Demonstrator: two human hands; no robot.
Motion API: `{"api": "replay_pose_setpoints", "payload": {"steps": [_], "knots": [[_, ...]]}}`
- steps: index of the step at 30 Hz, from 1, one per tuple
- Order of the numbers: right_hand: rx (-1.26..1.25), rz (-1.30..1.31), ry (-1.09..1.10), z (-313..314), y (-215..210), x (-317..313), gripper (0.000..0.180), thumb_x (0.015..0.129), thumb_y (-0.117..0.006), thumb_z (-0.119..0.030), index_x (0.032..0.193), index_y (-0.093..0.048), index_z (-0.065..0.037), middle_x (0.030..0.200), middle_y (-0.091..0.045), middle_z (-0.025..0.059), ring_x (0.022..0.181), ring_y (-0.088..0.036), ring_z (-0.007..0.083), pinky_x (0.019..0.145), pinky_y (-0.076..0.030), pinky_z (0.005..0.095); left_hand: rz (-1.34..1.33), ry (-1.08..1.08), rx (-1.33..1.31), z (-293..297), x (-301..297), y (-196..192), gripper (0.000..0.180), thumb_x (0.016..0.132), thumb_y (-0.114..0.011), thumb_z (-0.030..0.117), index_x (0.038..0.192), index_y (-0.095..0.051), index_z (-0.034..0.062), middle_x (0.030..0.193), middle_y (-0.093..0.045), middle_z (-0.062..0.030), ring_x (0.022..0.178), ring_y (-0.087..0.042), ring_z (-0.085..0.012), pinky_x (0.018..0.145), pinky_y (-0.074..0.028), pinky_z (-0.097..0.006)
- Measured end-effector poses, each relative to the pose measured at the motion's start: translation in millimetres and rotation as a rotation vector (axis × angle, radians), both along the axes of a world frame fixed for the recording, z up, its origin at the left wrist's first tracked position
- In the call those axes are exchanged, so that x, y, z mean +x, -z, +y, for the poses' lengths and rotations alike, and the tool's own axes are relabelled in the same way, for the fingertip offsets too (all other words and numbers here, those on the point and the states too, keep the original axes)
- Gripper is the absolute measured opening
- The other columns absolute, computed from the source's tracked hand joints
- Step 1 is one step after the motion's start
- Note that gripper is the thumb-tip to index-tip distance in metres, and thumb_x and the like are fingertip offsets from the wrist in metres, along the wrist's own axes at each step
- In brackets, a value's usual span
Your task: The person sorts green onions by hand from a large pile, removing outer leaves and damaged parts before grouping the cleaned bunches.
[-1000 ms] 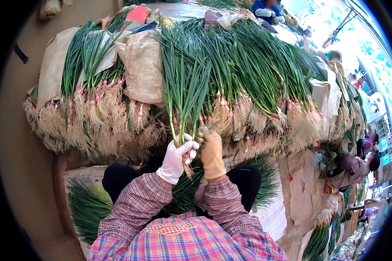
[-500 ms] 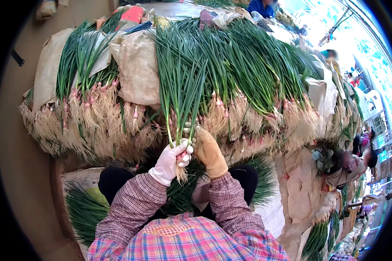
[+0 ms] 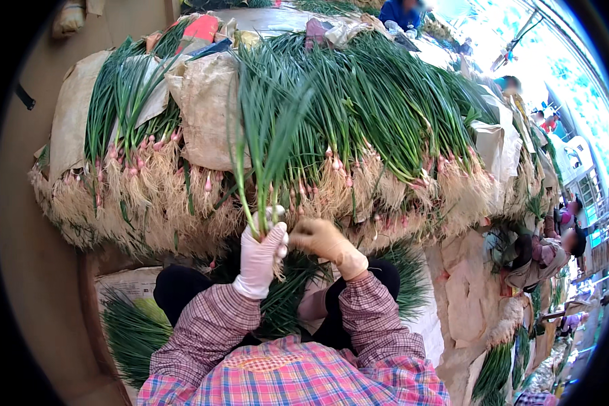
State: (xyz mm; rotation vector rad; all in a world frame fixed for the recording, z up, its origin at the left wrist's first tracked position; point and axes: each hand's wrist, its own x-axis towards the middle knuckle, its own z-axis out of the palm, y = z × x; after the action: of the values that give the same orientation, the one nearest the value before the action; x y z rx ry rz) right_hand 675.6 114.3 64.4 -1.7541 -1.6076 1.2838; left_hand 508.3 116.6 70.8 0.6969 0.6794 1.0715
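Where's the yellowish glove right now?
In the head view, the yellowish glove is on the right hand, near the middle, just right of the white-gloved left hand.

Left glove (image 3: 257, 260): white with a faint pinkish cast, smooth, close-fitting
Right glove (image 3: 328, 245): tan-yellow, its fingers blurred
Left forearm sleeve (image 3: 210, 325): fine check, dark purplish brown and pale, wrinkled
Right forearm sleeve (image 3: 379, 318): same fine check, loosely creased
Plaid top (image 3: 318, 386): bright pink crossed with blue and white
Gingham patch (image 3: 264, 363): small red-and-white checks, on the chest
Trousers (image 3: 171, 289): black at the knees, plain
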Motion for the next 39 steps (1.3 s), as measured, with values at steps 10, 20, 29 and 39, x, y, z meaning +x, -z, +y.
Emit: {"api": "replay_pose_setpoints", "payload": {"steps": [10, 20, 29, 39], "knots": [[0.522, -0.374, 0.52, 71, -9, 20, 0.016, 0.088, -0.061, -0.019, 0.084, -0.061, -0.004, 0.077, -0.063, 0.0071, 0.061, -0.058, 0.0145, 0.054, -0.048, 0.0284, -0.043, 0.001, -0.11, 22, 10, 34, 0.009, 0.091, -0.057, 0.008, 0.1, -0.056, 0.0065, 0.087, -0.061, -0.0032, 0.074, -0.059, -0.0119, 0.069, -0.051, -0.025], [0.092, 1.067, 0.601, 32, 15, -13, 0.016, 0.09, -0.059, -0.012, 0.101, -0.057, -0.001, 0.087, -0.062, 0.0038, 0.065, -0.056, 0.0091, 0.06, -0.048, 0.0206, -0.039, 0.155, -0.146, 8, 27, 37, 0.009, 0.091, -0.055, 0.009, 0.098, -0.051, 0.0062, 0.079, -0.062, -0.0063, 0.06, -0.057, -0.0117, 0.049, -0.047, -0.022], [-0.148, 2.078, 0.344, 30, 62, 7, 0.017, 0.097, -0.045, -0.016, 0.1, -0.054, -0.001, 0.082, -0.06, 0.0055, 0.057, -0.053, 0.0086, 0.052, -0.048, 0.0222, -0.345, 0.316, -0.195, 2, 16, 22, 0.023, 0.092, -0.054, 0.013, 0.114, -0.05, 0.0063, 0.074, -0.059, -0.0064, 0.054, -0.052, -0.0104, 0.042, -0.041, -0.02], [0.435, 0.022, 0.7, 105, -24, 81, 0.017, 0.087, -0.061, -0.01, 0.099, -0.053, 0.0, 0.087, -0.062, 0.0098, 0.07, -0.059, 0.0121, 0.06, -0.05, 0.0254, -0.13, 0.229, -0.009, 18, 11, 9, 0.034, 0.091, -0.058, 0.015, 0.122, -0.051, 0.0028, 0.074, -0.058, -0.0012, 0.056, -0.051, -0.0064, 0.047, -0.042, -0.017]]}}
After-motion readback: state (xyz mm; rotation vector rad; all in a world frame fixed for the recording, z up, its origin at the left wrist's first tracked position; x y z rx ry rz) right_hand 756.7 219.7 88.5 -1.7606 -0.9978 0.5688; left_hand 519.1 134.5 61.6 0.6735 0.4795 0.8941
